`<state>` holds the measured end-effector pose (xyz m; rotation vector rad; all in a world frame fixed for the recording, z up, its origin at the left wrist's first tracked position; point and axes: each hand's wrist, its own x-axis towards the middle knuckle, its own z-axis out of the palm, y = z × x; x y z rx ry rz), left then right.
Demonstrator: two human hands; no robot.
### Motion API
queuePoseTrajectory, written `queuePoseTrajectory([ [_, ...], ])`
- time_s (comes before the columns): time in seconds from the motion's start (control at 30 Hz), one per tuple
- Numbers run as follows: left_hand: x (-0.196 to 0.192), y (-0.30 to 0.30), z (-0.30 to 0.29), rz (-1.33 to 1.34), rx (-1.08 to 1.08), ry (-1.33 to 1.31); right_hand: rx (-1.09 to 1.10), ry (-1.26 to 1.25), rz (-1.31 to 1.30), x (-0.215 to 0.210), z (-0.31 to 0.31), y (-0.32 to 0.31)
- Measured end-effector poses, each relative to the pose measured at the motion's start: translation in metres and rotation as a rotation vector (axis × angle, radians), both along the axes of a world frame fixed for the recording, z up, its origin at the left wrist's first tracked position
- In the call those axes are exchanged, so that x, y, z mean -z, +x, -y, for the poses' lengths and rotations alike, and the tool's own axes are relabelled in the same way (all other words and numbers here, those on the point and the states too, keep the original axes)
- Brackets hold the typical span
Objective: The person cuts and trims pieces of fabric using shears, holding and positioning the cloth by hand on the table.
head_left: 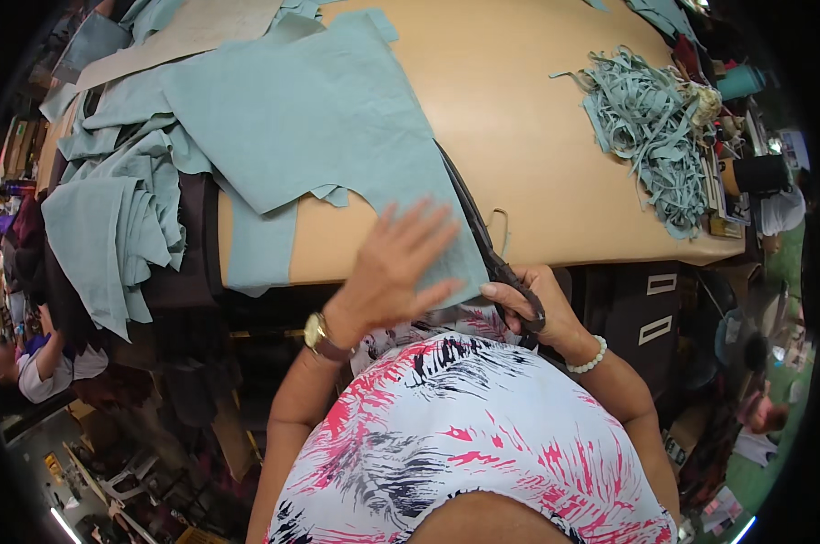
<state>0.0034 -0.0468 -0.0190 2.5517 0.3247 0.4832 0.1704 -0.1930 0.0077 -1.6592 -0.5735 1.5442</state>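
A large pale blue-green piece of fabric (292, 109) lies over the table and reaches its front edge. Over its near corner is my left hand (401, 254), fingers spread and a little blurred; whether it touches the cloth I cannot tell. My right hand (546, 308) is closed around the dark handles of a long pair of scissors (476, 222). The blades run along the right edge of the fabric, pointing away from me. A thin curled strip (504, 227) rests just right of the blades.
The tan tabletop (519, 100) carries a tangled heap of fabric strips (650, 136) at the right. Folded fabric pieces (111, 236) hang over the left side. A stiff beige sheet (183, 36) lies at the far left. Another person (52, 363) is at the left rim.
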Motion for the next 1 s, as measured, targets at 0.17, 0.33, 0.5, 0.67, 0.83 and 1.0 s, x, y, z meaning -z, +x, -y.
queuePoseTrajectory([
  [0.17,0.017,0.019,-0.032,-0.104,-0.197,0.151,-0.016,-0.028,-0.010,-0.006,0.005,-0.005],
  [0.33,0.029,0.023,-0.010,-0.131,-0.252,0.154,0.033,-0.083,0.012,-0.008,0.023,-0.008],
  [0.5,0.023,0.025,0.005,-0.123,-0.268,0.154,0.067,-0.066,-0.013,-0.002,0.038,-0.009],
  [0.67,0.016,0.019,0.009,-0.103,-0.192,0.135,0.033,-0.008,-0.034,0.002,0.029,-0.010],
  [0.83,0.016,0.015,0.012,-0.098,-0.163,0.127,0.115,0.072,-0.084,0.007,0.021,-0.016],
  [1.0,0.015,0.014,0.014,-0.087,-0.156,0.121,0.105,0.095,-0.085,0.008,0.020,-0.017],
])
